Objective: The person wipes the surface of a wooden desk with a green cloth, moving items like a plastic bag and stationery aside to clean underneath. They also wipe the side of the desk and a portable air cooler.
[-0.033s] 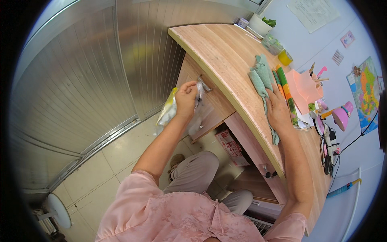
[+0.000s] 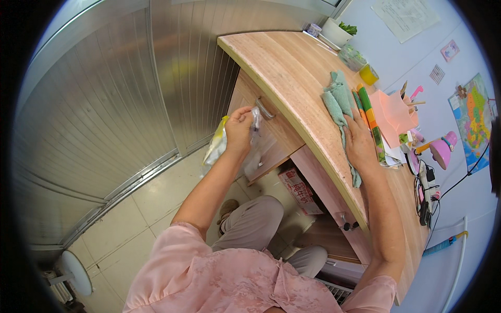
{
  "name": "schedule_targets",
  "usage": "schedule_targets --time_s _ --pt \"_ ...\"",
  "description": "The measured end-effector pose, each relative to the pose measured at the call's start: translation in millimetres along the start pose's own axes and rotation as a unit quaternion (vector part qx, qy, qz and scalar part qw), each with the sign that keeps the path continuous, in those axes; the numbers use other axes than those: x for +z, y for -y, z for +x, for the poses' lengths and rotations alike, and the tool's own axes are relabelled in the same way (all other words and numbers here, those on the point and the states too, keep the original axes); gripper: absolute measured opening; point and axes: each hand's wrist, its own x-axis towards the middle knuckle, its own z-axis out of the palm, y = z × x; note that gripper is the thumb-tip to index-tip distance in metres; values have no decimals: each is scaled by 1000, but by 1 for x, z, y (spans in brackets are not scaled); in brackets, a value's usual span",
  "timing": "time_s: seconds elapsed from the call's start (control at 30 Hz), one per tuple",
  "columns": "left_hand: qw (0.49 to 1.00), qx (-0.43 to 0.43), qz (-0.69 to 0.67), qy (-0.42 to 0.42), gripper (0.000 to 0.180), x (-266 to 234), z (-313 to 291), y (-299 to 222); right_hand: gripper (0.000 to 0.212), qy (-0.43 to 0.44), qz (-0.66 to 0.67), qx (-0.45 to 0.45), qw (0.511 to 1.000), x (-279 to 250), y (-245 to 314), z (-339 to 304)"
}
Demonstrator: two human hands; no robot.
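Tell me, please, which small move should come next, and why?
Probably slide the green cloth leftward with the right grip: that grip rests against it, the wooden desktop stretches to its left, and the left grip holds plastic packaging beyond the desktop's edge.

Left arm (image 2: 206, 188): extended forward, inclined to the right. Left grip (image 2: 239, 130): raised at the far end of the forearm, fingers curled and closed. Right arm (image 2: 385, 224): extended forward, inclined to the left toward the wrist. Right grip (image 2: 360, 146): palm down, fingers extended, pointing forward and slightly left. The two grips are well apart, at similar reach.
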Motion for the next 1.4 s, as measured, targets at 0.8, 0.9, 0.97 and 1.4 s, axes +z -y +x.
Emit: schedule_targets --time_s 0.8,0.9,0.97,1.4 --pt "871 -31 -376 316 10 72 -86 -105 27 1 431 -4 902 -7 121 -3" --pt "887 -34 -353 296 13 73 -88 -110 29 131 476 80 866 -20 142 -14" --pt "899 -42 -350 261 18 74 -90 -117 34 47 295 6 954 -20 123 -13" --pt "969 127 -8 210 30 143 -41 -191 26 -28 -9 88 996 -76 -6 -129"
